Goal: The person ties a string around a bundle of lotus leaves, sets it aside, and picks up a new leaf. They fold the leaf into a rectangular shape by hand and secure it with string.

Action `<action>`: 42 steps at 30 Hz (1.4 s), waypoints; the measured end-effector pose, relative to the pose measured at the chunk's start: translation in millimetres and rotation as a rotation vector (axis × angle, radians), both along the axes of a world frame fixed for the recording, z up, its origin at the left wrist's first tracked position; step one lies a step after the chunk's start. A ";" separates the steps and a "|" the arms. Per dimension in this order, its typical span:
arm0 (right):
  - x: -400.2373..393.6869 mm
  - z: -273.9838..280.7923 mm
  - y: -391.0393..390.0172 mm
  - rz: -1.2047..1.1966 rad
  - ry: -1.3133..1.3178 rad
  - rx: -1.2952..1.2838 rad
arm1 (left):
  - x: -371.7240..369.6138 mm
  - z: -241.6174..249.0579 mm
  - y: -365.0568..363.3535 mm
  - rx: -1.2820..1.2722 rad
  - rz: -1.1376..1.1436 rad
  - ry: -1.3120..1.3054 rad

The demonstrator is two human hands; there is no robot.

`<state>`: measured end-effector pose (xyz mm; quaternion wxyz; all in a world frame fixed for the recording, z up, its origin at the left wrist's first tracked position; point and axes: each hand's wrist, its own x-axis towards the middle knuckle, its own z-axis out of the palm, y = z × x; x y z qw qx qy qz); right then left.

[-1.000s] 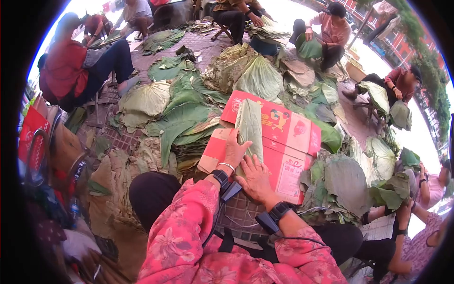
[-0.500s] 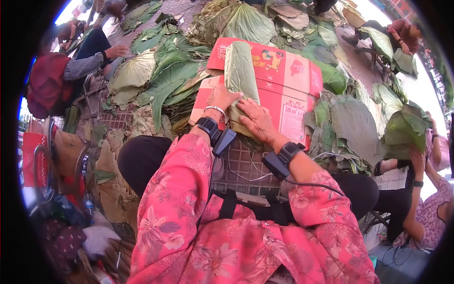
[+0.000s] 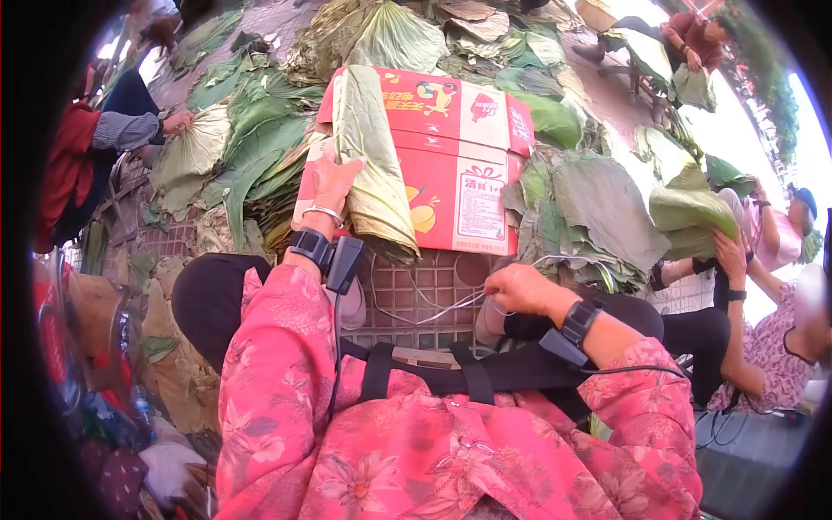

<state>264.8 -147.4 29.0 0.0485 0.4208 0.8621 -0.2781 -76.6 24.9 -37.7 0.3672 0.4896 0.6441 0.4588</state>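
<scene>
Folded pale-green leaf bundle (image 3: 377, 186), long and flattened, one piece: laid on top of the red-and-white printed cardboard carton (image 3: 468, 165), toward its left side, directly ahead of you and slightly left. Long axis: running away from your lap, far end tilted a little left, near end wider and reaching the carton's near edge. Nearer hand: your left hand (image 3: 333, 184), touching the bundle's left edge about midway along, thumb laid over the leaf; its other fingers are partly hidden, so you cannot tell from here whether it pinches or only presses. Farther hand: your right hand (image 3: 523, 290), apart from the bundle, to the right of and closer to you than its near end, fingers curled loosely inward; from it, the bundle lies forward and left. Thin white cord (image 3: 468, 302): beside those right fingertips, above the reddish paving tiles (image 3: 386, 303); whether it is pinched there, you cannot tell. Flat stack of grey-green leaves (image 3: 607, 204): just right of the carton. Heap of darker green drooping leaves (image 3: 264, 165): to the carton's left.
</scene>
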 end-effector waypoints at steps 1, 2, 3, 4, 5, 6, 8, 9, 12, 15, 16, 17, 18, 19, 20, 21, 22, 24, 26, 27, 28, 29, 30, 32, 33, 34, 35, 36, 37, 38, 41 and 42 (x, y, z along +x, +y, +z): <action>-1.9 0.4 -2.3 0.046 -0.058 0.079 | 1.3 0.5 1.4 0.029 0.000 -0.094; -4.4 1.0 -4.0 0.096 -0.117 0.155 | 3.1 0.1 0.8 0.007 0.000 -0.135; -4.3 1.8 -4.5 0.146 -0.174 0.232 | 5.5 16.3 -8.5 -0.013 -0.001 -0.173; 0.8 -3.2 -3.6 0.162 -0.216 0.266 | 8.2 26.0 -13.5 -0.032 -0.006 -0.210; 8.6 -14.2 -2.2 0.177 -0.258 0.299 | 8.8 24.9 -13.2 -0.027 -0.010 -0.248; 13.3 -18.1 -1.1 0.195 -0.300 0.330 | 12.0 27.7 -14.2 -0.024 -0.009 -0.331; 23.6 -25.4 5.4 0.180 -0.359 0.242 | 14.0 31.3 -17.2 -0.024 0.003 -0.494; 23.0 -20.8 10.3 0.178 -0.387 0.195 | 14.4 34.2 -18.6 -0.003 -0.003 -0.584; 21.3 2.0 31.0 -0.004 -0.094 0.152 | 10.2 45.2 -21.0 0.018 -0.089 -0.823; 17.5 33.0 62.4 -0.258 0.240 -0.073 | 9.0 54.8 -17.1 0.024 -0.205 -1.029; 16.5 40.3 70.4 -0.324 0.323 -0.091 | 8.8 54.4 -15.1 0.019 -0.258 -1.104; 15.8 46.6 76.8 -0.390 0.407 -0.109 | 9.4 53.4 -14.6 0.004 -0.240 -1.172; 13.8 54.3 82.1 -0.454 0.493 -0.125 | 15.1 63.7 -18.3 0.035 -0.238 -1.230; 6.6 65.7 84.8 -0.633 0.675 -0.298 | 16.9 79.0 -26.5 0.021 -0.270 -1.257; 2.8 72.9 89.0 -0.670 0.657 -0.227 | 17.0 94.5 -36.2 -0.037 -0.311 -1.321; -0.1 79.2 94.4 -0.706 0.640 -0.156 | 17.9 113.2 -47.3 -0.099 -0.348 -1.383; -3.3 83.8 99.8 -0.742 0.624 -0.086 | 20.9 119.6 -53.1 -0.118 -0.433 -1.434; -10.9 79.6 111.8 -0.788 0.642 -0.015 | 26.1 130.3 -62.4 -0.157 -0.606 -1.528; -24.6 78.3 119.6 -0.787 0.679 0.053 | 33.8 116.1 -65.4 -0.250 -0.622 -1.461; -32.6 70.8 124.4 -0.778 0.701 0.082 | 45.9 124.7 -73.5 -0.286 -0.620 -1.417; -45.9 79.4 117.9 -0.769 0.703 0.100 | 55.5 122.4 -77.3 -0.327 -0.644 -1.448; -57.2 83.4 112.9 -0.723 0.724 0.095 | 65.5 128.9 -85.1 -0.411 -0.627 -1.511; -64.7 85.1 108.7 -0.676 0.742 0.089 | 66.2 127.2 -88.8 -0.456 -0.637 -1.535; -68.8 73.5 108.2 -0.497 0.767 0.014 | 70.2 120.5 -91.4 -0.438 -0.609 -1.522; -70.2 85.4 98.2 -0.449 0.726 -0.031 | 70.8 117.6 -90.7 -0.439 -0.587 -1.552; -68.5 87.0 93.8 -0.438 0.712 -0.069 | 69.8 116.3 -87.0 -0.395 -0.577 -1.530; -64.6 86.7 88.8 -0.429 0.696 -0.110 | 68.8 114.5 -84.6 -0.355 -0.566 -1.508; -59.4 86.0 85.5 -0.420 0.680 -0.151 | 67.4 114.5 -82.4 -0.317 -0.554 -1.486; -52.4 79.3 87.7 -0.394 0.670 -0.145 | 65.6 121.4 -81.5 -0.327 -0.512 -1.459; -44.5 74.3 88.6 -0.426 0.658 -0.158 | 64.7 117.1 -75.5 -0.271 -0.508 -1.408; -33.1 72.7 91.7 -0.534 0.656 -0.196 | 63.3 106.9 -57.0 -0.131 -0.450 -1.230; -28.8 73.9 95.3 -0.570 0.618 -0.183 | 64.4 106.6 -54.5 -0.112 -0.425 -1.152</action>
